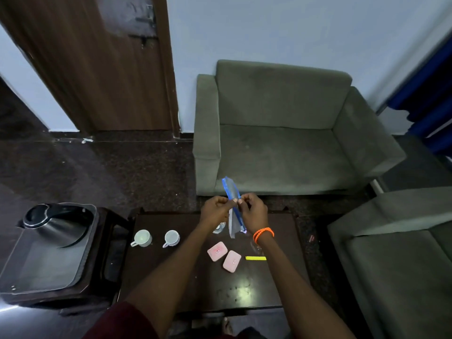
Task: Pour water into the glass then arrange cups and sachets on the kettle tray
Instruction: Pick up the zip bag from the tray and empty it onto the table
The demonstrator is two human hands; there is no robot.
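While both hands pinch a clear pouch (233,211), nothing else is held.
Left hand (215,209) and right hand (252,211) grip it above the bench (195,277); cups (143,238), sachets (217,251) lie there, tray (46,267) left.

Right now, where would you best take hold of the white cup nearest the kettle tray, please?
Take the left cup by its handle, which sticks out toward its near-left, so come in from that side; it stands upright with clear table around it.

Lower centre of the frame, my dark wooden table (269,289) carries two white cups (142,238) (171,238), two pink sachets (217,251) (232,261), a yellow sachet (255,258) and a glass (219,227).
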